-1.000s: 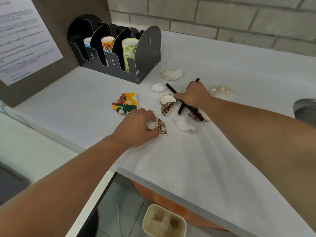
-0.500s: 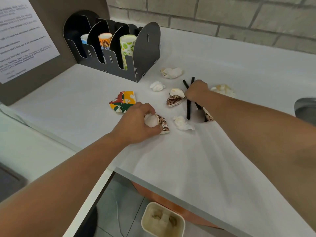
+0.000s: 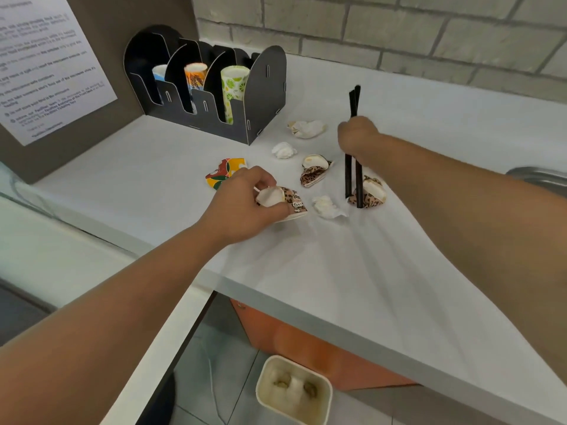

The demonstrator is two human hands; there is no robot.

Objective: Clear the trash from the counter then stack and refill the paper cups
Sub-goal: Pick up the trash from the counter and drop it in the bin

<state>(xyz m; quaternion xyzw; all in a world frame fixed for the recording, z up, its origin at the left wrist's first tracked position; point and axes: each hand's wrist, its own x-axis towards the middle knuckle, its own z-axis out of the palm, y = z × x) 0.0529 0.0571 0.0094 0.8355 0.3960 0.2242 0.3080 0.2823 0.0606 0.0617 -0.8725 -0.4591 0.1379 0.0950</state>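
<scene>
Holding: left hand (image 3: 245, 204) pinches a crushed leopard-print cup (image 3: 293, 202) on the desk (image 3: 352, 271); right hand (image 3: 357, 138) has its grip clamped on two black straws (image 3: 352, 102), upright. Risks: straws slipping loose; remaining scraps (image 3: 326, 207) overlooked; a throw missing the floor bin (image 3: 293, 391).

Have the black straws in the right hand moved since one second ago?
Yes. The black straws lay flat on the counter; the right hand now holds them upright above the crushed cup.

Pale brick wall (image 3: 399, 32) behind a white counter (image 3: 337, 286); grey tiled floor (image 3: 233, 378) below.
</scene>
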